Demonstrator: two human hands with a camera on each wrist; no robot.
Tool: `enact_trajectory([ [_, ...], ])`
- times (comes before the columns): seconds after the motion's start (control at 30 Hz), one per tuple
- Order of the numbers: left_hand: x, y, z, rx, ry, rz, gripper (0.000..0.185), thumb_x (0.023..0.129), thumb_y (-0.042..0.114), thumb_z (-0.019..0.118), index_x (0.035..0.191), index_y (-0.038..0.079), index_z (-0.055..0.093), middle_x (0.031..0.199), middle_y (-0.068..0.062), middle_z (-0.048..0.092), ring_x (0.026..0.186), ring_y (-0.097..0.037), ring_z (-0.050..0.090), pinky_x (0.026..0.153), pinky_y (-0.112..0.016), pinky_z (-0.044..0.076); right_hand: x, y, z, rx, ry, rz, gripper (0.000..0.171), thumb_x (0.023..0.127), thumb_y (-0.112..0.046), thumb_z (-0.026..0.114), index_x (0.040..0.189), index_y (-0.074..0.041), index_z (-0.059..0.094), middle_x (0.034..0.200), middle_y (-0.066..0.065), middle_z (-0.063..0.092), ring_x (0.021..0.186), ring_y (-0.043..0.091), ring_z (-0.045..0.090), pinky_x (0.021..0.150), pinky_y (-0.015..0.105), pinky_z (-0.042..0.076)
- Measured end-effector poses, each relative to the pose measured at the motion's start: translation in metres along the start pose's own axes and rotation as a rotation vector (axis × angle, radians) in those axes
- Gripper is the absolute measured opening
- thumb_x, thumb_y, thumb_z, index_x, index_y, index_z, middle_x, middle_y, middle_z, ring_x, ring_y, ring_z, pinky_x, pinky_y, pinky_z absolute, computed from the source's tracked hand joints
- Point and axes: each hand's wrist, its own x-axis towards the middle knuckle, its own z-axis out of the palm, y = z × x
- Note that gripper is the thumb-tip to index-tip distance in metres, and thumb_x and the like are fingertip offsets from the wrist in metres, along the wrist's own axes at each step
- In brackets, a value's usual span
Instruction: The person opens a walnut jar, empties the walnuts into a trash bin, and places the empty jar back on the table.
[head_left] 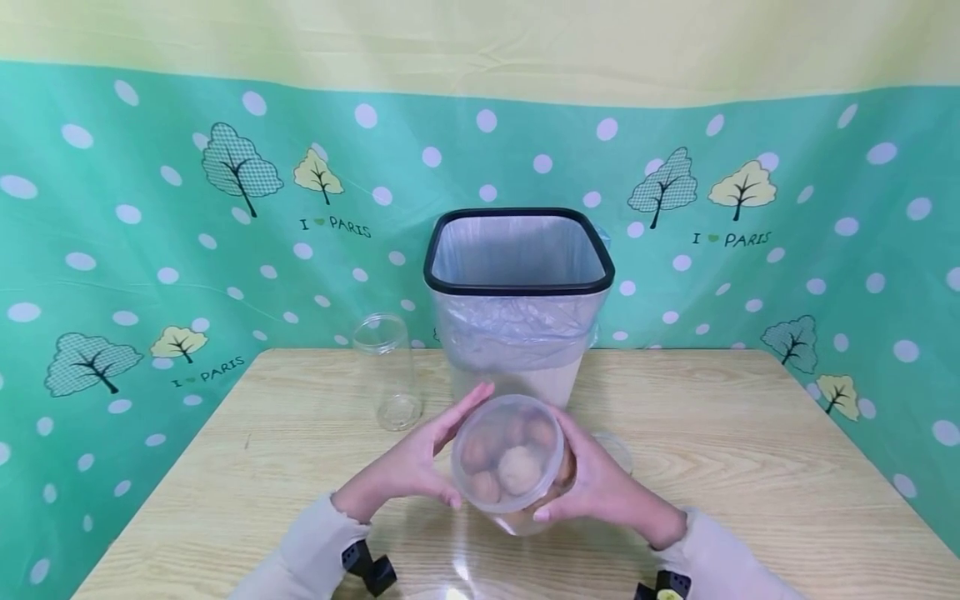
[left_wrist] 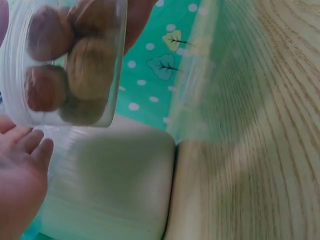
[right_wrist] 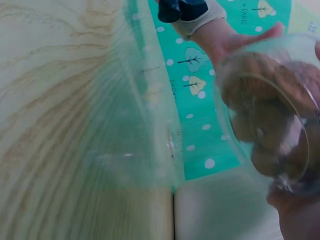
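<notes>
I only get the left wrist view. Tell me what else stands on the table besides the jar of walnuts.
Observer: An empty clear jar stands upright at the bin's left.
Operator: Describe the bin.
Observer: The bin has a black rim and a clear liner; nothing shows inside.
Operator: Report who holds the walnut jar.
Observer: Both: left hand and right hand have a grip on the walnut jar, tilted toward the head camera.
</notes>
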Motion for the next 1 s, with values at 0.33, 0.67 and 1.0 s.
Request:
enact_trajectory([
  [0.33,0.0028,0.0075,0.0007,0.036,-0.162,0.088,0.124,0.066,0.056,0.073,0.150,0.001,0.002,0.157,-0.017,0.007,0.143,-0.029,0.016,0.115,-0.032,0.017,0.0004,0.0051,-0.0069,0.225,-0.244,-0.091,0.109,0.064,-0.022,0.085,0.149,-0.009,0.019,0.143,0.016,0.039,0.128,0.026,0.042,0.106,0.030,0.033],
  [0.67,0.0030,0.0091,0.0027,0.058,-0.164,0.143,0.124,0.066,0.043,0.081,0.149,-0.004,0.003,0.156,-0.019,0.009,0.143,-0.027,0.017,0.115,-0.034,0.017,0.0042,0.0054,-0.0075,0.245,-0.290,-0.129,0.108,0.068,-0.030,0.084,0.150,-0.007,0.017,0.146,0.018,0.035,0.129,0.028,0.040,0.107,0.031,0.032],
  [1.0,-0.0006,0.0102,0.0043,0.048,-0.063,0.034,0.129,0.051,-0.003,0.087,0.151,0.004,0.006,0.156,-0.015,0.018,0.141,-0.022,0.023,0.114,-0.028,0.017,0.0050,0.0014,-0.0080,0.153,-0.201,-0.097,0.113,0.061,-0.021,0.087,0.150,-0.010,0.018,0.146,0.014,0.035,0.129,0.026,0.040,0.108,0.029,0.031],
])
